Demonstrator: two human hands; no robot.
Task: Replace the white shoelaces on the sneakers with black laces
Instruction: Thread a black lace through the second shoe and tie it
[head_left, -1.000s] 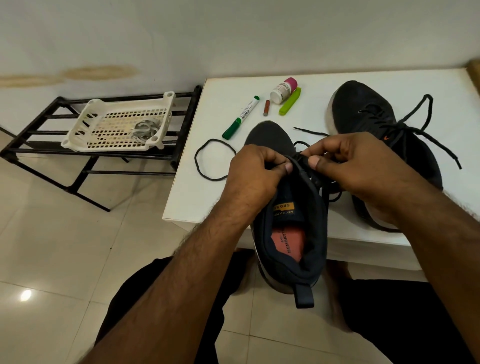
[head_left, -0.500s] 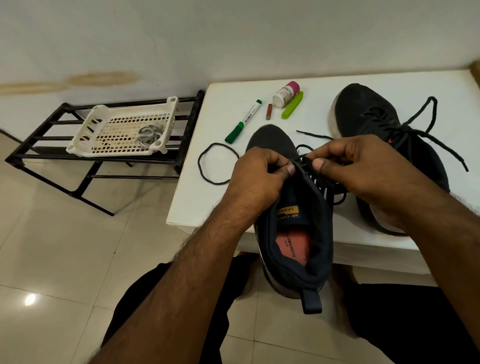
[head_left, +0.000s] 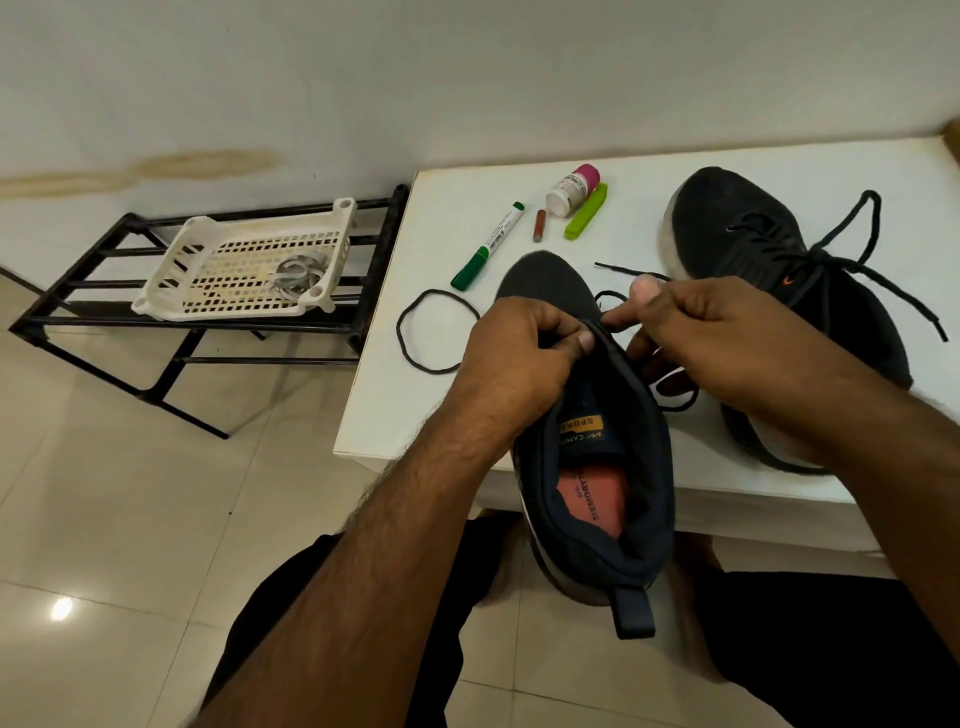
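Sneaker (head_left: 587, 467) toe-away, heel toward wearer, left hand (head_left: 519, 358) gripping collar, right hand (head_left: 717, 338) pinching black lace (head_left: 675, 395) (long axis near-vertical).

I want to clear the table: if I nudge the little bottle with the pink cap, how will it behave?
The bottle lies on its side on the table, so it would probably roll. The green clip beside it may block rolling that way. It looks small and plastic, likely light.
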